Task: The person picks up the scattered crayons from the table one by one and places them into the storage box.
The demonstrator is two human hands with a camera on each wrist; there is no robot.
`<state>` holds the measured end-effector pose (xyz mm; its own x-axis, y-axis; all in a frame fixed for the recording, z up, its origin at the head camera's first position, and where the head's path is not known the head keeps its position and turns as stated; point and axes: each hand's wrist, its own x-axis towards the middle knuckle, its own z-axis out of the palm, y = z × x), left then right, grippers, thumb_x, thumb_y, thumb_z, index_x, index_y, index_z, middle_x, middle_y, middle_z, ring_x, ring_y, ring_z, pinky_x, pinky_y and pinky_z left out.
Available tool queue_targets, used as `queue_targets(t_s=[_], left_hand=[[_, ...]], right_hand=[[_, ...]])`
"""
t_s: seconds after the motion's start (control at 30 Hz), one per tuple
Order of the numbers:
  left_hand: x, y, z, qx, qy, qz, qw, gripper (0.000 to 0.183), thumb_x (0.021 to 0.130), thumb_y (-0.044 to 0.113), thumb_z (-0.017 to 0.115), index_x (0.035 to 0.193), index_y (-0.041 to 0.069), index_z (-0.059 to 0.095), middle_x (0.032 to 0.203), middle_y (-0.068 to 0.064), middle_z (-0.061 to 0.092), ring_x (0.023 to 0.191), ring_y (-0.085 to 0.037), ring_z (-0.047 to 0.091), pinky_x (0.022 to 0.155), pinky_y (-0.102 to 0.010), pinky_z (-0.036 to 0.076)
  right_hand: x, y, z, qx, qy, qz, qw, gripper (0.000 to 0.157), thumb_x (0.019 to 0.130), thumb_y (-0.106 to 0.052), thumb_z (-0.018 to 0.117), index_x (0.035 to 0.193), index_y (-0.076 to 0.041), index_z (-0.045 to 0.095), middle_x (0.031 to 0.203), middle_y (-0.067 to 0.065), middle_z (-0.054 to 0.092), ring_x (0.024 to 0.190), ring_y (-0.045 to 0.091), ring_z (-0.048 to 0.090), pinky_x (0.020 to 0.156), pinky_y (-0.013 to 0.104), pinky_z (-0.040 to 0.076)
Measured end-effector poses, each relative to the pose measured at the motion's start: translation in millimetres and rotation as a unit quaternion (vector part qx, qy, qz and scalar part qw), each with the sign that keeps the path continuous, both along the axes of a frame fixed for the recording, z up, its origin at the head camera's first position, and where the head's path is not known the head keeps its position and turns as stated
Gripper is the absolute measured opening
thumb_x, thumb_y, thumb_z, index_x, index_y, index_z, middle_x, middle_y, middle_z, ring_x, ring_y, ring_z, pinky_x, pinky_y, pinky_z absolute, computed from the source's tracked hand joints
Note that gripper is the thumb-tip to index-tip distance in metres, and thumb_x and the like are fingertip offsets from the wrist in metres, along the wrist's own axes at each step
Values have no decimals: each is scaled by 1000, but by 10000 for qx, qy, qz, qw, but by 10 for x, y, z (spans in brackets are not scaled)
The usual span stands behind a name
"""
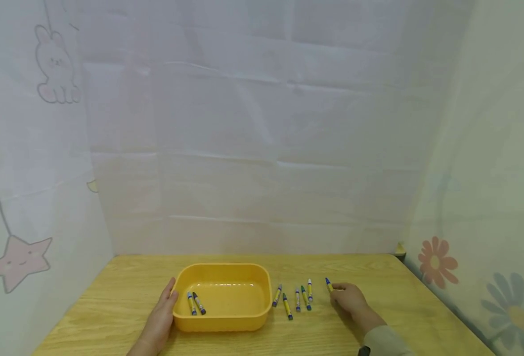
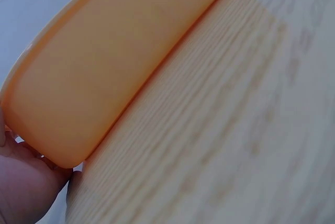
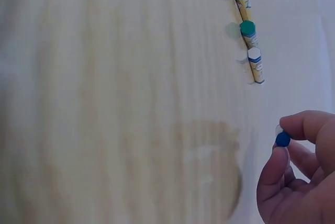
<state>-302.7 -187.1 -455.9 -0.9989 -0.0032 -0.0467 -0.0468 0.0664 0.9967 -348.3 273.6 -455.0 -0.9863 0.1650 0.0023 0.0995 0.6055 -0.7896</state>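
A yellow plastic basin [image 1: 222, 324] stands on the wooden table. My left hand [image 1: 158, 316] lies along its left outer side, fingers extended, thumb at the rim; the left wrist view has that hand [image 2: 26, 182] against the basin's corner. Two crayons lie inside, a light-blue-ended one [image 1: 192, 303] and a dark-ended one [image 1: 198, 303]. To the right of the other loose crayons, my right hand [image 1: 350, 298] pinches a blue crayon [image 1: 328, 284] with a yellow wrapper between thumb and fingers. Its blue end [image 3: 282, 139] points at the right wrist camera.
Several crayons lie between basin and right hand, among them a green one [image 1: 306, 298], a white-ended one [image 1: 310, 289] and a yellow-wrapped one [image 1: 287, 306]. The table [image 1: 324, 336] meets a pale cloth backdrop [image 1: 262, 198] behind; printed cloth hangs at both sides.
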Motion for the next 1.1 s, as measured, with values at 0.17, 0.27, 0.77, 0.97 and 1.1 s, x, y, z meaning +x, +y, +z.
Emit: queue_targets(t_s=[0.17, 0.27, 0.77, 0.97, 1.1], left_hand=[[11, -6, 7, -31, 55, -6, 10000, 65, 108, 39, 26, 158, 13, -6, 163, -18, -14, 149, -45, -13, 120, -63, -4], [12, -1, 7, -43, 95, -3, 9999, 66, 108, 40, 26, 158, 12, -5, 163, -19, -13, 148, -46, -13, 120, -63, -3], [-11, 31, -11, 12, 153, 1, 9999, 63, 109, 36, 25, 158, 12, -5, 163, -20, -13, 148, -46, -12, 120, -64, -2], [-14, 41, -25, 47, 131, 23, 9999, 62, 109, 35, 25, 158, 11, -5, 163, -20, -12, 148, -46, -11, 120, -63, -2], [-18, 47, -35, 61, 150, 61, 9999, 62, 109, 36, 26, 158, 11, -3, 163, -20, -11, 149, -46, -11, 120, -63, -2]], right_hand=[[-2, -81, 111, -811, -74, 43, 9967, 46, 95, -13, 55, 135, 10, 51, 106, 21, 63, 78, 22, 56, 63, 31, 50], [-19, -143, 180, -1121, -113, 125, 9936, 46, 98, -16, 54, 139, 6, 49, 105, 16, 62, 74, 18, 51, 62, 29, 49], [-150, -684, 472, -1721, 8, 601, 9832, 46, 98, -16, 57, 139, 2, 51, 95, 7, 59, 67, 14, 46, 65, 29, 50], [-173, -915, 525, -1774, 60, 709, 9816, 45, 96, -15, 58, 137, 2, 53, 88, 5, 58, 62, 12, 43, 59, 25, 46], [-168, -1052, 566, -1660, 108, 775, 9830, 43, 96, -15, 58, 136, 2, 54, 90, 6, 59, 64, 13, 45, 60, 26, 50]])
